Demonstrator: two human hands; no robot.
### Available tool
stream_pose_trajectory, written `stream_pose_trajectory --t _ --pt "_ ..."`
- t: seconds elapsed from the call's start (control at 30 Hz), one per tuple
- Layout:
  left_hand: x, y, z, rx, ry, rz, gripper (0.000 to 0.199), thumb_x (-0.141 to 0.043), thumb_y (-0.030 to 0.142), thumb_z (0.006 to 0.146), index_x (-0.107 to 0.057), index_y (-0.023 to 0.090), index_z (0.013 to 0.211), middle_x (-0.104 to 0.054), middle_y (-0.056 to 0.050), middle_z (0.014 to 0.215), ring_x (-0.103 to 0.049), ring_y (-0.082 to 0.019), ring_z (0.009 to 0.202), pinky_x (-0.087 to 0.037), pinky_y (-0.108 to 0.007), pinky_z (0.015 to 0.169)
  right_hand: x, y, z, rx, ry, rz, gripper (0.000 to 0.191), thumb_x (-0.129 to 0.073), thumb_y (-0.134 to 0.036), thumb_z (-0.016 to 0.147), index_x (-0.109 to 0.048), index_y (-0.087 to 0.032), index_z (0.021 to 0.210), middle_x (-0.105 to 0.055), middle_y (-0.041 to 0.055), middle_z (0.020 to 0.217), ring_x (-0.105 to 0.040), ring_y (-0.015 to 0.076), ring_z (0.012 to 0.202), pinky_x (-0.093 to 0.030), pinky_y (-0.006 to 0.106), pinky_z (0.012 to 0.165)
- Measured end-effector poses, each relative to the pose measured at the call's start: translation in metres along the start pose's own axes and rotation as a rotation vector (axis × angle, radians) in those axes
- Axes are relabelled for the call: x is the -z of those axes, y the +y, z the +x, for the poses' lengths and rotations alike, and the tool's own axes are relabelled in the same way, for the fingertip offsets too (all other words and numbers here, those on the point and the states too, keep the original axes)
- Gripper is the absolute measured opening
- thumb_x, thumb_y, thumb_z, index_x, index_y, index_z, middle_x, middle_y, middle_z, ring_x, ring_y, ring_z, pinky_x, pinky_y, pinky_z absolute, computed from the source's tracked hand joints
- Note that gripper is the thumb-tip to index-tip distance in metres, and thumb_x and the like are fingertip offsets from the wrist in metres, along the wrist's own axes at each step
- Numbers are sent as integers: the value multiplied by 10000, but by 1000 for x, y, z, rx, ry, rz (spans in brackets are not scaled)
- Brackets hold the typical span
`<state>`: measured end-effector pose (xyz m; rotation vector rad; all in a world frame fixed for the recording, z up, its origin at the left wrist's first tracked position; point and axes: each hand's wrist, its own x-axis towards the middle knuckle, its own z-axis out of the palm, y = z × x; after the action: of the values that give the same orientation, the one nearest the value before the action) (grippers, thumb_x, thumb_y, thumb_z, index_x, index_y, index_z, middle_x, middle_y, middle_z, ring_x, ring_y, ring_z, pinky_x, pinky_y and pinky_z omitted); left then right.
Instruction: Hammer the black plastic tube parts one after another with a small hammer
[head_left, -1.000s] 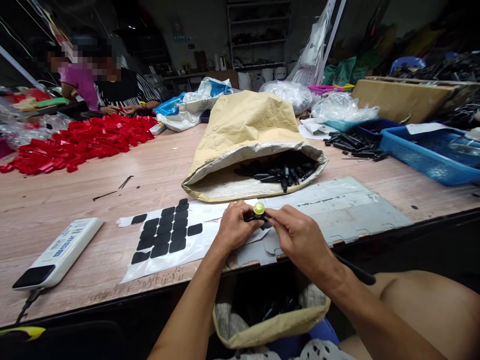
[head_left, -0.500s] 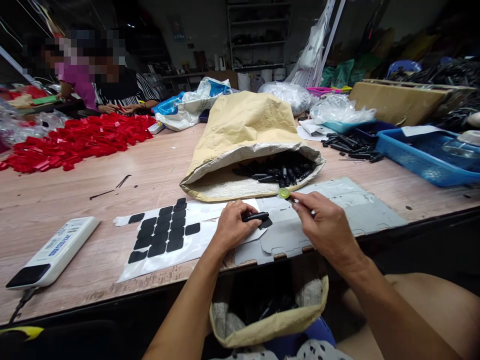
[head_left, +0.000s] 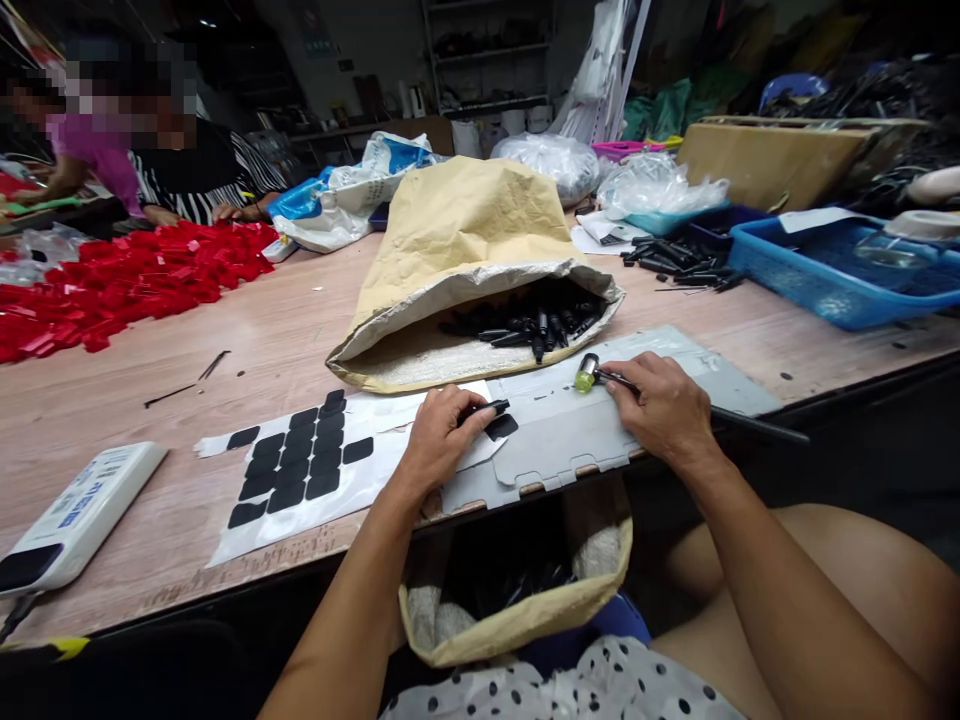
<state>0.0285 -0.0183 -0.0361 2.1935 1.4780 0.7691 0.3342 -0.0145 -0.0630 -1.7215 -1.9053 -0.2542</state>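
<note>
My left hand (head_left: 441, 432) is closed round a black pen-like tube (head_left: 491, 408), lying low over the sheet edge beside a black square patch (head_left: 502, 425). In my right hand (head_left: 660, 405) is a small hammer (head_left: 588, 372) with a metal and yellow-green head; its dark handle runs back under the palm to the right. The hammer head is just above or on the grey board (head_left: 675, 370); I cannot tell which. Left of my left hand, a white sheet (head_left: 225, 540) carries rows of black rounded squares (head_left: 294, 468).
A paper sack (head_left: 465, 215) gapes toward me with black tubes (head_left: 540, 325) inside. Another sack (head_left: 517, 635) hangs open below the table edge. Red pieces (head_left: 135, 280) are heaped left, near a co-worker. A white power bank (head_left: 86, 510) and blue basket (head_left: 832, 285) flank the work area.
The hammer has swung from pointing toward me to lying sideways, its head turned and its handle now visible. My left hand keeps the tube. The view has shifted slightly to the right.
</note>
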Motion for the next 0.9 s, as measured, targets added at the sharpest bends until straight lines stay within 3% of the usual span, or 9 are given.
stream_pose_trajectory --t 0.13,0.27,0.33,0.4,0.47,0.53,0.63,0.77,0.9 --pt "5 41 -35 -122 -41 -7 201 -516 385 997 -643 245 1068 -686 -66 1027 -581 -250 973 -444 -388 884 2 -2 -1 -10 -2 -6 270 -553 -308 923 -739 -279 1116 -667 50 949 -555 236 928 -365 339 733" --pt "-20 71 -89 -218 -403 -143 194 -467 367 1020 -601 284 1133 -703 -54 971 -647 -215 874 -476 -339 779 2 -1 -2 -18 5 0 268 -553 -307 923 -741 -275 1111 -667 53 951 -554 237 932 -359 340 730" --pt "-42 63 -111 -96 -495 -33 196 -459 359 1017 -600 280 1128 -714 -57 960 -672 -230 872 -472 -344 750 1 -1 -2 -20 9 4 266 -554 -302 919 -743 -270 1104 -667 56 950 -551 236 927 -357 340 731" --pt "-60 46 -125 113 -516 146 242 -438 345 1017 -609 262 1166 -724 -78 951 -696 -261 882 -476 -357 745 0 -1 -2 -15 21 8 265 -561 -298 913 -743 -271 1103 -665 51 942 -549 232 919 -353 337 725" --pt "-68 32 -132 276 -540 288 307 -424 306 1014 -609 228 1247 -729 -110 972 -707 -299 941 -488 -377 778 -1 -1 -2 -5 40 10 258 -573 -296 906 -744 -276 1099 -662 42 930 -548 225 906 -348 334 712" --pt "-64 32 -130 336 -592 355 347 -449 266 997 -602 206 1302 -723 -132 1040 -694 -327 1018 -491 -402 834 -2 -1 -2 0 59 7 250 -585 -293 901 -745 -280 1092 -660 33 921 -547 218 892 -348 332 704" --pt "-43 57 -112 285 -646 326 278 -488 282 977 -651 233 1196 -706 -110 1113 -687 -317 1004 -492 -401 825 -3 -1 -3 -1 75 -3 239 -593 -288 901 -745 -281 1086 -658 24 915 -547 214 887 -359 330 711" --pt "-12 94 -77 160 -637 359 246 -459 298 987 -687 205 989 -726 -99 895 -691 -293 827 -458 -365 686 -3 -1 -3 4 75 -5 235 -594 -283 905 -742 -278 1088 -660 22 917 -552 214 896 -367 329 714" --pt "24 98 -35 83 -707 284 222 -592 366 919 -718 211 824 -726 -68 797 -674 -248 732 -413 -315 608 -3 0 -3 12 70 1 236 -597 -275 902 -738 -277 1092 -666 23 925 -553 214 897 -375 331 722"
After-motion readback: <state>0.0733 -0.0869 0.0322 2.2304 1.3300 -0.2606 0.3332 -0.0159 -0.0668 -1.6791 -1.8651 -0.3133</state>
